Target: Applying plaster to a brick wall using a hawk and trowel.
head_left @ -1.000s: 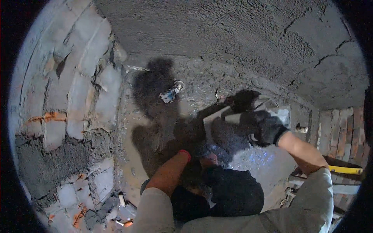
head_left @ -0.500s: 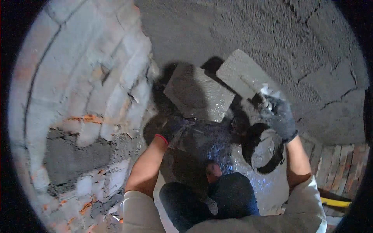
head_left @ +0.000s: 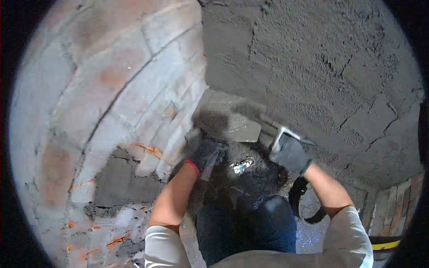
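Note:
My left hand (head_left: pixel 196 149), in a dark glove with a red cuff, grips a plasterer's hawk (head_left: pixel 246 128) from its near left side; its fingers are mostly in shadow. Wet grey mortar smears the flat top of the hawk, which sits close to the corner of the two walls. My gloved right hand (head_left: pixel 291 155) is closed round the handle of a plastering trowel (head_left: pixel 307 140). Seen nearly edge-on and partly blurred, the trowel lies close to the grey plastered wall (head_left: pixel 308 85), right of the hawk; I cannot tell whether it touches.
Bare brickwork (head_left: pixel 129 85) rises on the left, with a rough mortar patch (head_left: pixel 123 185) low down. A round dark bucket (head_left: pixel 292 196) stands by my right knee. Farther right are exposed bricks (head_left: pixel 393 207) and a yellow strip (head_left: pixel 386 245). Cracks run through the rough plaster.
The trowel has turned from flat-face view to nearly edge-on and come toward the wall beside the hawk. My view has shifted, with more of the brick wall showing and the bucket lower.

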`<action>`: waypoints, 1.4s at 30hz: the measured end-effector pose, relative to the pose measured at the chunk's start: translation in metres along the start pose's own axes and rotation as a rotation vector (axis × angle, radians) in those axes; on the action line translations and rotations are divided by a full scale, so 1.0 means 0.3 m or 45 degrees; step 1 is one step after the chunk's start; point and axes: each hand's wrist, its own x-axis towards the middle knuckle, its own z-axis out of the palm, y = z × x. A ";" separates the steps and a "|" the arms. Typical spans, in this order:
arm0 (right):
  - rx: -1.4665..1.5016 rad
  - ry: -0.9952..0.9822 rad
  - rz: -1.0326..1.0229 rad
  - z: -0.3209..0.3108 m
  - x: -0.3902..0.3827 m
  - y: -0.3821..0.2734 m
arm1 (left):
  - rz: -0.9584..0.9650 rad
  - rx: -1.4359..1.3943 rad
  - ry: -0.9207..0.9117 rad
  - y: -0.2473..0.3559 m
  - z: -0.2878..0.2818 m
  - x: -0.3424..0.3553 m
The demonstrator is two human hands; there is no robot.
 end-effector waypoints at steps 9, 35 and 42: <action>-0.771 0.681 -0.437 -0.052 0.076 -0.052 | 0.680 0.994 -0.087 0.086 -0.067 -0.038; -2.079 0.026 -0.758 -0.522 0.870 -0.447 | -0.006 0.224 -0.269 0.219 -0.136 0.195; -0.663 0.114 -0.170 -0.813 0.761 -0.568 | 0.146 -0.095 -0.525 0.084 -0.171 0.434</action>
